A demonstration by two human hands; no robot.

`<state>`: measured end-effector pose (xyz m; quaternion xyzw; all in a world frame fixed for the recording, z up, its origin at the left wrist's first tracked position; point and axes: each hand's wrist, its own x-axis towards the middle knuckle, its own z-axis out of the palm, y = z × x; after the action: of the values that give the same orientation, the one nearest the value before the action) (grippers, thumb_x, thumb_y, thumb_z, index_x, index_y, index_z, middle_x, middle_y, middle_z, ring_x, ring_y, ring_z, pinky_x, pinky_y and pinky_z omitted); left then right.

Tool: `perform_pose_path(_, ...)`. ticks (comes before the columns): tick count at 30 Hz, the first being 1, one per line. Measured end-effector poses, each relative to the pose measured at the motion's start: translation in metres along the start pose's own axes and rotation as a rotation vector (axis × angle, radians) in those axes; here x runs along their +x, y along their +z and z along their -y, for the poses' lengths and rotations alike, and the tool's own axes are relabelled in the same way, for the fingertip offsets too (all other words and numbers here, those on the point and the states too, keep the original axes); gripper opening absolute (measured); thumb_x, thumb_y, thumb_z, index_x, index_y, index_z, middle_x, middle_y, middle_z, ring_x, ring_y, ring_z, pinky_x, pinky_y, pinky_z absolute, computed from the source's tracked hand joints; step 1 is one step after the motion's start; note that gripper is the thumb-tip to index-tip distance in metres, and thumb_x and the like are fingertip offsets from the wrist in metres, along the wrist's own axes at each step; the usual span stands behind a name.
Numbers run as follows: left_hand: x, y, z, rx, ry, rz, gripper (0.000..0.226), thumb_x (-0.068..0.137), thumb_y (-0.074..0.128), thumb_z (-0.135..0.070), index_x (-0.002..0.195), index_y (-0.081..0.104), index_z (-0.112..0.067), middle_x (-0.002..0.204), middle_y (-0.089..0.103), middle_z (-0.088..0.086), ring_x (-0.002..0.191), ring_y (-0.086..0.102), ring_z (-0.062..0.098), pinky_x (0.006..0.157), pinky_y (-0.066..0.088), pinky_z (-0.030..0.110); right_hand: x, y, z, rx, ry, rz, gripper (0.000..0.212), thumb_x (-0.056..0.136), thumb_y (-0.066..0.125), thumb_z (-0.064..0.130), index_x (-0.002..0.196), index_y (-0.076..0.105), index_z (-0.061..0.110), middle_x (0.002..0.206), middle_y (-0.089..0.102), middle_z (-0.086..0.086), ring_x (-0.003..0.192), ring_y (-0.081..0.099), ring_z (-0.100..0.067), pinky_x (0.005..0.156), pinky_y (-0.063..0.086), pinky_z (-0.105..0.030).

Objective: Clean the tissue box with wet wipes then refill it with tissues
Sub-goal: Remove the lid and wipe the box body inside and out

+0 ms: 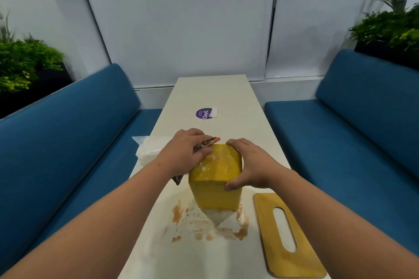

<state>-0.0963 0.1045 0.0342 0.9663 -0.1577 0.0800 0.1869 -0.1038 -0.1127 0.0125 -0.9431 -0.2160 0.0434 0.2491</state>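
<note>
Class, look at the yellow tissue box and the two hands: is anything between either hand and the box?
Right hand grips the tissue box directly. A patterned packet lies under the left hand, partly between it and the box top.

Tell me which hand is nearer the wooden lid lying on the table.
Right. The right hand grips the yellow box just above the lid; the left hand is across the box.
</note>
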Motion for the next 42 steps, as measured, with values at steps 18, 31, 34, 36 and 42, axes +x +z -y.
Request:
perform_pose_path(18,-0.005,0.014,-0.005,0.03,0.197,-0.133,0.028,0.096,0.055,-0.028,0.119,0.068,-0.021,0.121,0.06,-0.007,0.104,0.044,0.014,0.092,0.034,0.023,-0.002,-0.003,-0.002,-0.033,-0.006,-0.008,0.115,0.058,0.087,0.056,0.15,0.024,0.029,0.147,0.034,0.008,0.13,0.038,-0.019,0.101,0.042,-0.035)
perform_pose_path(31,-0.006,0.006,0.01,0.065,0.145,-0.099,0.029,0.098,0.05,-0.032,0.121,0.066,-0.027,0.122,0.059,-0.012,0.105,0.04,0.008,0.088,0.031,0.019,-0.003,-0.003,-0.004,-0.044,-0.001,0.007,0.116,0.057,0.087,0.057,0.15,0.024,0.029,0.147,0.033,0.008,0.131,0.038,-0.019,0.102,0.041,-0.035)
perform_pose_path(34,-0.006,0.002,0.015,0.082,0.126,-0.114,0.029,0.098,0.05,-0.033,0.12,0.067,-0.026,0.122,0.06,-0.01,0.104,0.041,0.009,0.09,0.035,0.022,-0.003,-0.004,-0.005,-0.048,-0.006,0.002,0.117,0.057,0.087,0.058,0.15,0.023,0.029,0.147,0.033,0.008,0.131,0.038,-0.019,0.103,0.041,-0.035)
perform_pose_path(36,-0.007,0.006,0.004,0.069,0.162,-0.105,0.029,0.097,0.051,-0.033,0.119,0.068,-0.025,0.121,0.06,-0.011,0.104,0.042,0.01,0.092,0.035,0.022,-0.003,-0.003,-0.004,-0.056,-0.011,0.004,0.117,0.057,0.087,0.058,0.15,0.023,0.029,0.147,0.033,0.008,0.131,0.038,-0.019,0.103,0.041,-0.034)
perform_pose_path(42,-0.012,-0.003,0.021,0.088,0.067,-0.145,0.029,0.098,0.05,-0.03,0.12,0.067,-0.022,0.122,0.06,-0.008,0.104,0.044,0.011,0.087,0.031,0.019,-0.005,-0.003,-0.004,-0.046,-0.012,0.004,0.116,0.058,0.087,0.056,0.15,0.022,0.03,0.149,0.031,0.008,0.132,0.036,-0.019,0.103,0.041,-0.036)
